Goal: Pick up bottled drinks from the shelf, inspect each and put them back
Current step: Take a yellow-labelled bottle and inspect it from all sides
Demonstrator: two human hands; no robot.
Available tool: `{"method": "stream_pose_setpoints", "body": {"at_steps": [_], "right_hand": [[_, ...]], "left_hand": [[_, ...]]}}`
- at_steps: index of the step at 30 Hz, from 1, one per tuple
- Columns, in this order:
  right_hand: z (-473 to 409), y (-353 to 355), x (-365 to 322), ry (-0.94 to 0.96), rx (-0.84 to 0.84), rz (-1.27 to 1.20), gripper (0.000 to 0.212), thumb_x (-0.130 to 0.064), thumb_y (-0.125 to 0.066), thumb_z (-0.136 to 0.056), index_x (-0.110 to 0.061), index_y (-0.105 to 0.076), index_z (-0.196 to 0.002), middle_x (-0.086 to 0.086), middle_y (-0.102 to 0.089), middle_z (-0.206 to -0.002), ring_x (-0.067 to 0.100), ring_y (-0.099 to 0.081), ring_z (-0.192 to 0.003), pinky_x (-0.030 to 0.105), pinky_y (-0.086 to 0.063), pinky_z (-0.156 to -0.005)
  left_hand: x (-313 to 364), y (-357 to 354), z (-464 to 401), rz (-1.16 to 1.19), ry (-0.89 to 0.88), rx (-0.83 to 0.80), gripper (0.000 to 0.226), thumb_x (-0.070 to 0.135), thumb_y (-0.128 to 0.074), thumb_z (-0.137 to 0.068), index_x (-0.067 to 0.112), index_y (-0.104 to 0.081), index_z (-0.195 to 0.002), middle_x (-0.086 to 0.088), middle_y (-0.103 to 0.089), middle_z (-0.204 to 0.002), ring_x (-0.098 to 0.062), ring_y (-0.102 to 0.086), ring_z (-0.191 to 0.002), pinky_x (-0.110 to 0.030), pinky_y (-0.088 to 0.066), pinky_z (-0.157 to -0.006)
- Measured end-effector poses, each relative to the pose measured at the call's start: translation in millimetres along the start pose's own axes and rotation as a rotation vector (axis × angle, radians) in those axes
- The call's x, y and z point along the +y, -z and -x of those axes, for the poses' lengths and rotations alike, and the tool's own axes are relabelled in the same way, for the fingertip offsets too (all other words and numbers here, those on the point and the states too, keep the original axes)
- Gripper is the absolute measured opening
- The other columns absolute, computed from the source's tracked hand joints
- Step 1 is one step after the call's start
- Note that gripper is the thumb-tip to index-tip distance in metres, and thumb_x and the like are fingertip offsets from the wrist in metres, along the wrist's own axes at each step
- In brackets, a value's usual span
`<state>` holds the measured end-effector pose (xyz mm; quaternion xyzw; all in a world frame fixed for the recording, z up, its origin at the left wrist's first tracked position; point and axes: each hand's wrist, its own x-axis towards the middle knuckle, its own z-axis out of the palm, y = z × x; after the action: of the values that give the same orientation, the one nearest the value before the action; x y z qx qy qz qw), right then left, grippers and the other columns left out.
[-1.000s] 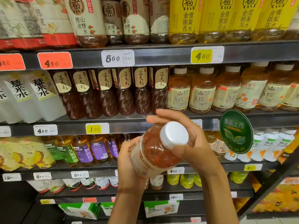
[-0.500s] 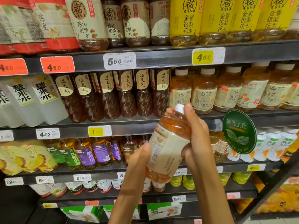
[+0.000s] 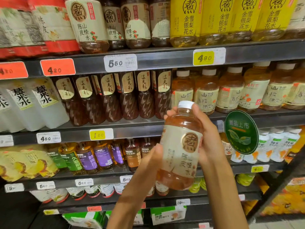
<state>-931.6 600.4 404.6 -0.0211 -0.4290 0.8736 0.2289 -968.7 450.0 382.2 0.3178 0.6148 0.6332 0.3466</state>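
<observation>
- You hold one bottle (image 3: 180, 146) upright in front of the shelf (image 3: 148, 58), its white cap (image 3: 186, 104) at the top and its pale label with a round brown emblem turned toward you.
- Your right hand (image 3: 208, 138) wraps the bottle from the right side: the fingers curl round the shoulder and neck just below the cap, so this grip is closed on the bottle.
- Your left hand (image 3: 151, 160) rests against the lower left side of the bottle. The fingers lie fairly straight along the label, pressing rather than curling round it, so this grip is loose and flat.
- The bottle carries amber liquid, visible above and below the label. It is off the shelf, held in front of the edge of the second board, where a yellow price tag (image 3: 101, 134) sits to the left of it.
- Behind the cap stands a row of matching amber bottles (image 3: 231, 91) with white caps, on the right part of the second board.
- Left of that row stand dark brown bottles (image 3: 127, 96) with beige labels, and further left cloudy white bottles (image 3: 44, 103).
- The top board bears large yellow-labelled bottles (image 3: 214, 20) toward its right end.
- A round green sign (image 3: 241, 132) sticks out from the shelf edge just right of your right hand.
</observation>
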Motion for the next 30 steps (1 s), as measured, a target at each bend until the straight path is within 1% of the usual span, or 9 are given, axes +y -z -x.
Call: {"method": "stream_pose_setpoints", "body": {"at_steps": [3, 7, 11, 13, 16, 18, 22, 26, 30], "right_hand": [[-5, -1, -7, 0.038, 0.028, 0.203, 0.031, -0.042, -0.063, -0.081, -0.015, -0.078, -0.086, 0.01, -0.075, -0.096, 0.019, -0.071, -0.086, 0.03, -0.057, -0.077], [-10, -4, -15, -0.074, 0.009, 0.339, 0.038, -0.051, -0.064, -0.077, -0.018, -0.077, -0.09, 0.01, -0.075, -0.096, 0.018, -0.072, -0.088, 0.027, -0.058, -0.073], [-14, -6, -18, -0.134, 0.023, 0.288, 0.054, -0.045, -0.066, -0.076, -0.006, -0.066, -0.114, 0.023, -0.065, -0.119, 0.034, -0.062, -0.113, 0.044, -0.049, -0.1], [-16, -7, -18, -0.148, 0.022, 0.268, 0.056, -0.04, -0.064, -0.077, -0.003, -0.064, -0.118, 0.022, -0.065, -0.118, 0.035, -0.061, -0.114, 0.046, -0.047, -0.102], [-21, -15, -23, -0.118, -0.039, 0.222, 0.044, -0.036, -0.063, -0.079, -0.004, -0.068, -0.109, 0.016, -0.072, -0.105, 0.026, -0.069, -0.097, 0.034, -0.056, -0.086], [-28, -24, -31, -0.047, -0.082, 0.209, 0.038, -0.036, -0.062, -0.08, -0.005, -0.071, -0.1, 0.012, -0.074, -0.097, 0.02, -0.071, -0.086, 0.029, -0.059, -0.074], [-49, -53, -55, 0.135, -0.139, 0.241, 0.04, -0.036, -0.058, -0.086, 0.0, -0.069, -0.099, 0.012, -0.074, -0.092, 0.02, -0.071, -0.084, 0.029, -0.057, -0.073], [-68, -82, -85, 0.313, -0.183, 0.269, 0.031, -0.033, -0.056, -0.094, -0.006, -0.068, -0.101, 0.008, -0.075, -0.093, 0.019, -0.07, -0.085, 0.031, -0.057, -0.076], [-82, -108, -114, 0.482, -0.246, 0.372, 0.026, -0.03, -0.051, -0.098, -0.01, -0.067, -0.102, 0.006, -0.075, -0.096, 0.016, -0.071, -0.084, 0.026, -0.056, -0.071]], "left_hand": [[1, -4, -1, -0.046, -0.061, 0.0, 0.077, 0.06, -0.056, -0.058, 0.015, -0.052, -0.121, -0.011, -0.07, -0.109, -0.02, -0.07, -0.098, -0.028, -0.058, -0.076], [0, -8, 4, 0.071, -0.029, -0.008, 0.063, 0.057, -0.06, -0.063, 0.021, -0.059, -0.116, -0.007, -0.073, -0.107, -0.021, -0.07, -0.099, -0.033, -0.059, -0.081], [3, -9, 7, 0.279, 0.046, -0.064, 0.049, 0.058, -0.059, -0.072, 0.027, -0.072, -0.106, -0.015, -0.073, -0.105, -0.032, -0.071, -0.092, -0.042, -0.06, -0.068], [5, -8, 8, 0.309, 0.062, -0.083, 0.048, 0.06, -0.063, -0.073, 0.027, -0.072, -0.107, -0.016, -0.072, -0.107, -0.033, -0.071, -0.095, -0.041, -0.059, -0.069], [8, -1, 6, 0.352, 0.09, -0.038, 0.07, 0.058, -0.074, -0.063, 0.02, -0.06, -0.12, -0.013, -0.072, -0.11, -0.029, -0.07, -0.101, -0.04, -0.059, -0.074], [16, 6, 1, 0.353, 0.048, -0.026, 0.072, 0.053, -0.072, -0.063, 0.019, -0.053, -0.124, -0.01, -0.072, -0.112, -0.025, -0.069, -0.104, -0.033, -0.059, -0.076], [51, 20, -16, 0.229, -0.127, 0.005, 0.071, 0.046, -0.073, -0.07, 0.021, -0.049, -0.132, -0.005, -0.07, -0.119, -0.02, -0.066, -0.111, -0.029, -0.056, -0.083], [97, 29, -33, -0.11, -0.337, 0.056, 0.065, 0.049, -0.071, -0.064, 0.027, -0.053, -0.123, 0.008, -0.072, -0.111, -0.009, -0.068, -0.103, -0.017, -0.054, -0.076], [134, 38, -56, -0.254, -0.485, 0.145, 0.06, 0.044, -0.075, -0.063, 0.027, -0.056, -0.118, 0.01, -0.073, -0.107, -0.006, -0.068, -0.099, -0.015, -0.053, -0.073]]}}
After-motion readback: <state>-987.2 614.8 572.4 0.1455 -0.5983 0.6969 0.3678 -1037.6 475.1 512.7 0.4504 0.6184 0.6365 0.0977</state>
